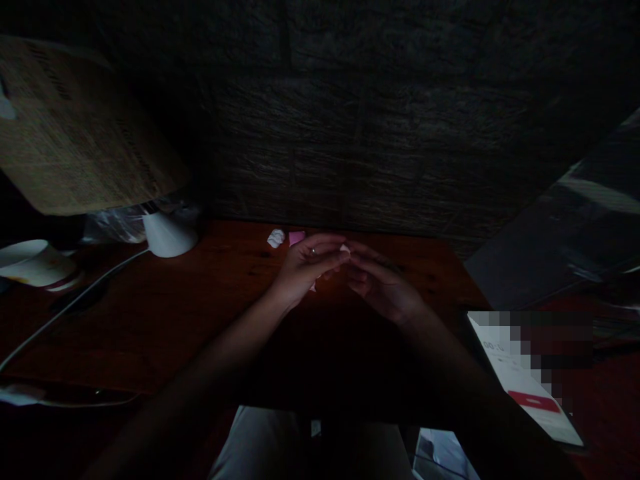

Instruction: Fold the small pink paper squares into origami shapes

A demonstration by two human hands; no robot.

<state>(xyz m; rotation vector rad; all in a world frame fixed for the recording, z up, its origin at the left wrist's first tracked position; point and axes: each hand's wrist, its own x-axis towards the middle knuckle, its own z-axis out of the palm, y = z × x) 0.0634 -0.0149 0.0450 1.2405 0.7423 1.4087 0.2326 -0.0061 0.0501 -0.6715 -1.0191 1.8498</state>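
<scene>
Over the wooden table, my left hand (306,263) and my right hand (385,283) meet at the fingertips. Between the closed fingers of both shows a small pale pink piece (345,249), perhaps folded paper; most of it is covered and the light is dim. Just behind my left hand lies a flat pink piece (297,237), partly hidden by the fingers. Left of that rests a crumpled white ball (276,238), which looks like paper. Another bit of pink (313,287) peeks out beneath my left hand.
At the left stands a lamp with a print-covered shade (85,133) and white base (169,235); its cord (75,303) crosses the table (200,320). A paper cup (37,263) is beside it. A lit phone-like screen (520,380) is at right. A dark wall (320,133) rises behind.
</scene>
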